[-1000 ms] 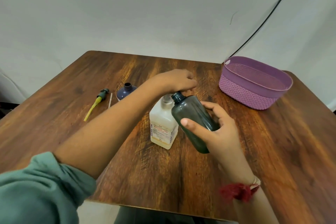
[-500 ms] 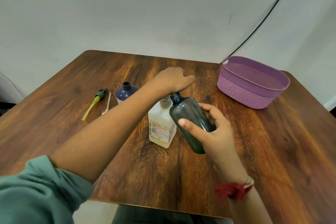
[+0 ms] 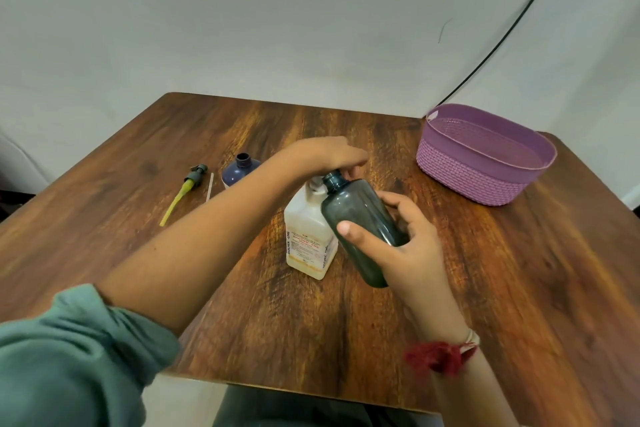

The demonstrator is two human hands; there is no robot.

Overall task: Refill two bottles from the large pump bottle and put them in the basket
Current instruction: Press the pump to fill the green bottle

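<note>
Worktop [image 3: 346,340], purple basket [image 3: 460,180] far right, white pump bottle [image 3: 308,239] centre, tilted smoky bottle [image 3: 360,215] with its neck at the pump head [image 3: 314,185], right hand [image 3: 412,253] fingers curled round it; left hand [image 3: 325,156], fingers flat, sits lower on that head than before, looks like another squirt

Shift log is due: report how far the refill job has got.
Done: both small bottles are uncapped; a pump head lies on the table. In hand: the right hand holds the dark bottle tilted at the large pump bottle while the left hand rests on its pump. Left: the blue bottle and loading the basket, where no bottle shows.
</note>
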